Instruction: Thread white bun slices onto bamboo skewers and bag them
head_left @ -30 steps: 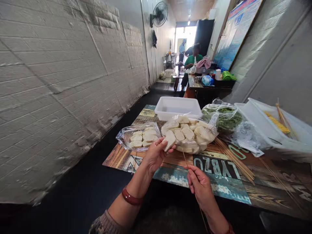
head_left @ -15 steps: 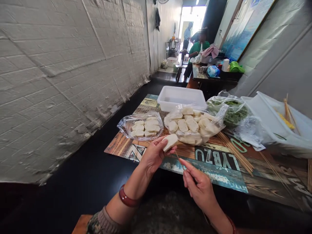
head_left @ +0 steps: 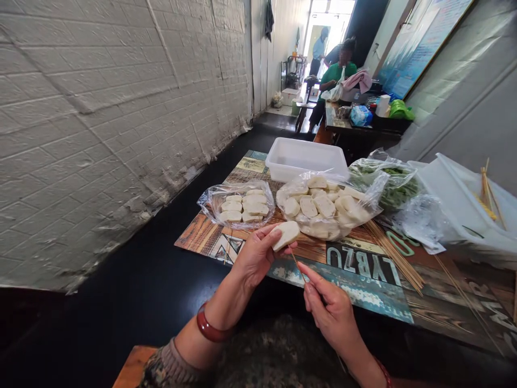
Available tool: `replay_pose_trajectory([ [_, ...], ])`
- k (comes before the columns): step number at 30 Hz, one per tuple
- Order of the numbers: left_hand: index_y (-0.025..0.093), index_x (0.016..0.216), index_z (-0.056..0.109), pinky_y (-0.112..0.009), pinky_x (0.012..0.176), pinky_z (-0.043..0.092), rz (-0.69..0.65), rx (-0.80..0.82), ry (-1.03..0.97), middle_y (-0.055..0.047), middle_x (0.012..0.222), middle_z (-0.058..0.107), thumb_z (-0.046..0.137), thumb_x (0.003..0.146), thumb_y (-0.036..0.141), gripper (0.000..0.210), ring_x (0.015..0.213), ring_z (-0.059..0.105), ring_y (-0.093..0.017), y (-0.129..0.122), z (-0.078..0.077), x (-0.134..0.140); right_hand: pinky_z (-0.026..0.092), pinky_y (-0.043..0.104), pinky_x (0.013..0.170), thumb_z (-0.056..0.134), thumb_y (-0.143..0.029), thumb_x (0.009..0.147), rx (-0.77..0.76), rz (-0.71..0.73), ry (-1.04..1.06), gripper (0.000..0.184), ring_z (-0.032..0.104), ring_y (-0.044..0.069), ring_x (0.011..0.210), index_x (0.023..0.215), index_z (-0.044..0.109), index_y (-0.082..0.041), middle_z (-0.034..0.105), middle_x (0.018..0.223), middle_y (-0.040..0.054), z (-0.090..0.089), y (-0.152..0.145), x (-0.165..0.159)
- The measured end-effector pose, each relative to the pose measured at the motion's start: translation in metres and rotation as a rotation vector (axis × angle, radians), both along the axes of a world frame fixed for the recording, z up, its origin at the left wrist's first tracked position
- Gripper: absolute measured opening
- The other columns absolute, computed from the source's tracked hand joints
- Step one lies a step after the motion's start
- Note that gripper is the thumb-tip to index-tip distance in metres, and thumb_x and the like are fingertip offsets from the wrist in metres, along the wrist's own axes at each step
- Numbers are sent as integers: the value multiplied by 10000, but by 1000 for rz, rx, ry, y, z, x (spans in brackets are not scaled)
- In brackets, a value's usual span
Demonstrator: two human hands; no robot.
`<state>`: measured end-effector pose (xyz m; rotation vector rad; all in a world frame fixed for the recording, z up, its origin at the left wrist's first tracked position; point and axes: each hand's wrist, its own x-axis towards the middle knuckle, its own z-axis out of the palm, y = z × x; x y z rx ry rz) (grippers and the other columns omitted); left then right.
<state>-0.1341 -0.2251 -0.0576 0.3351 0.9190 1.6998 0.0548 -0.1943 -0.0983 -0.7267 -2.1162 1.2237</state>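
My left hand [head_left: 258,252] is closed round a thick white slice [head_left: 287,235], which looks like steamed bun. Between the thumb and fingers of my right hand [head_left: 328,296] is a thin wooden skewer [head_left: 296,261]. Its upper end reaches the slice's lower edge near my left fingertips; whether the point is inside the slice is hidden. Behind my left hand, white slices on skewers [head_left: 254,207] lie in rows on a clear plastic bag [head_left: 208,202]. Beyond the held slice, an open plastic bag [head_left: 374,196] holds many loose slices [head_left: 309,206].
A white plastic tub [head_left: 307,156] stands behind the bags. To the right are a bag of greens [head_left: 390,186], loose skewers [head_left: 398,256] and a white bin [head_left: 456,199] with skewers in it. A textured wall [head_left: 121,108] runs along the left. A person in green [head_left: 337,73] sits farther back.
The view has shifted slightly, so the table and wall appear a little to the right and higher. My hands keep nearly the same hold on the slice and skewer.
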Motion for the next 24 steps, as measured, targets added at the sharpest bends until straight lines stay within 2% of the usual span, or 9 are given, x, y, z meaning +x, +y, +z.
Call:
replay_pose_trajectory([
  [10,103,953,752,-233,607,527,4,25,54,-109,862,756,820,697,295,328,715,695,-183,-2,1,1,438,245,515,441,-286,982,-34,-13,-10,410,488,127,468,1338,608,-169,533,570,-37,-2,0,-2],
  [17,126,1003,756,-261,653,535,97,5,197,-100,864,762,839,665,317,397,675,681,-172,-4,-1,3,411,232,452,466,-313,962,-102,-67,-15,397,479,122,435,1288,640,-168,551,564,-34,-1,-2,-3],
  [24,150,1011,757,-281,688,547,97,15,233,-106,935,763,840,663,332,401,764,701,-204,-7,0,6,442,239,477,476,-330,957,-138,-88,30,371,522,137,463,1233,660,-166,550,549,-31,-1,-3,-6],
])
